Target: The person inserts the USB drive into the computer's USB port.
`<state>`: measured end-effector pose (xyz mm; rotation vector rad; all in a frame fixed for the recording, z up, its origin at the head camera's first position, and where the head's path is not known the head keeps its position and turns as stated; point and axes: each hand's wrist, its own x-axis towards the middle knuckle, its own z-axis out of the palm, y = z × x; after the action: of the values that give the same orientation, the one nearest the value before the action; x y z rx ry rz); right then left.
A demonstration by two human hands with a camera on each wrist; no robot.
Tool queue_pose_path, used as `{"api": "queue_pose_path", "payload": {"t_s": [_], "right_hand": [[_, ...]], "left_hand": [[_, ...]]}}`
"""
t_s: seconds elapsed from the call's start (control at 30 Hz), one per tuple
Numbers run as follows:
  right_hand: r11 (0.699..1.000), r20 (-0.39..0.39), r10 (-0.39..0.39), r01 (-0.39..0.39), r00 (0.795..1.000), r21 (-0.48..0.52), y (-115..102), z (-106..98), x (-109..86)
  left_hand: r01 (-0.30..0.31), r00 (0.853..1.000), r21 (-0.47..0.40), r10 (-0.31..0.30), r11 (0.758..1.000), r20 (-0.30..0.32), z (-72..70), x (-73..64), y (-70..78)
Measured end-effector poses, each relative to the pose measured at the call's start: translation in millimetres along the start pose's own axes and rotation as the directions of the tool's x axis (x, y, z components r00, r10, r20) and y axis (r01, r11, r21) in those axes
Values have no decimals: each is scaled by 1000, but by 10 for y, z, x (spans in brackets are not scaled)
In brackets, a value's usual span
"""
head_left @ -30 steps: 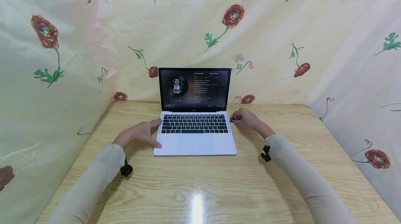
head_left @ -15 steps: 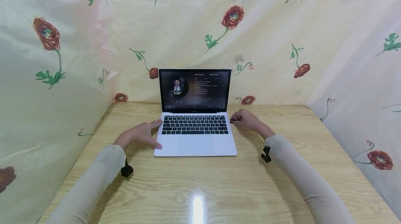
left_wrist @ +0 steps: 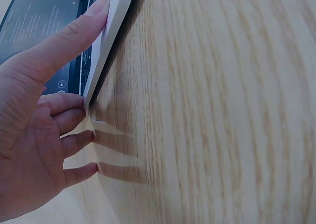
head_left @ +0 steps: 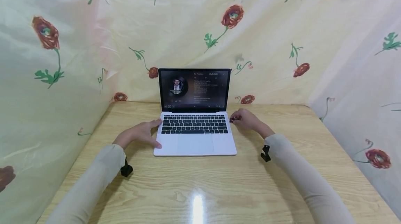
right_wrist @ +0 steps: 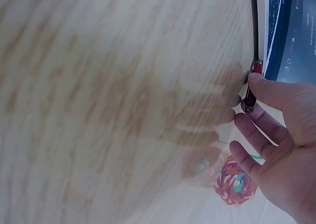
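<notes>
A silver laptop [head_left: 195, 144] stands with its lid raised, its screen [head_left: 194, 90] lit with a music player and lines of text. My left hand [head_left: 141, 134] spans the laptop's left side, thumb laid on the palm rest and index fingertip at the edge beside the keyboard. In the left wrist view its other fingers [left_wrist: 79, 144] reach down towards the table. Between thumb and index finger my right hand [head_left: 247, 119] pinches a small red-and-black USB flash drive [right_wrist: 251, 93]. The drive's silver end is right at the laptop's right side; the port itself is hidden.
The laptop rests on a light wooden table [head_left: 194, 182], near its back edge. A cream cloth [head_left: 269, 25] printed with red flowers hangs behind and at both sides. Each wrist wears a black camera mount [head_left: 126, 169] below the sleeve cuff.
Both hands keep their places at the laptop's sides, and the right hand still pinches the USB flash drive. The head view shifts only slightly.
</notes>
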<state>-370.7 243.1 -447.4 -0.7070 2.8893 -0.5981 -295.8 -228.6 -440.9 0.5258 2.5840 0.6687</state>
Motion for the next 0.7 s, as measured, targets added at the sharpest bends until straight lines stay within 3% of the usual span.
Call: {"api": "queue_pose_path", "payload": {"t_s": [0.7], "right_hand": [[1000, -1, -6, 6, 1000, -2, -10, 6, 12]], "left_hand": [[11, 1000, 9, -11, 1000, 2, 29, 49, -67]]}}
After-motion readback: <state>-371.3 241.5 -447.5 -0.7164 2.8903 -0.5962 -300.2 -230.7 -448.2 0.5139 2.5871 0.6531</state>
